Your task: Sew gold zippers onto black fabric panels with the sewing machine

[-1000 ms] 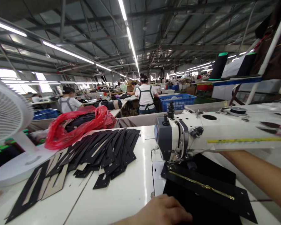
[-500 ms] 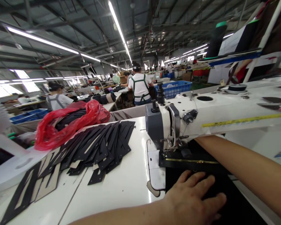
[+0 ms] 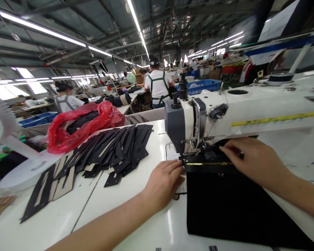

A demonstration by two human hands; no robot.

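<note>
Both hands are working at the zippered black piece under the sewing head.
I'm seeing the left hand resting with its fingers together and bent, their tips touching the left end of the zippered black piece; I can't tell whether they are gripping it. The right hand is curling beside the presser area, thumb and fingertips drawn narrow near the zipper's right end; I can't tell what they are pinching. The black cloth is spreading over the white table, below the zipper.
</note>
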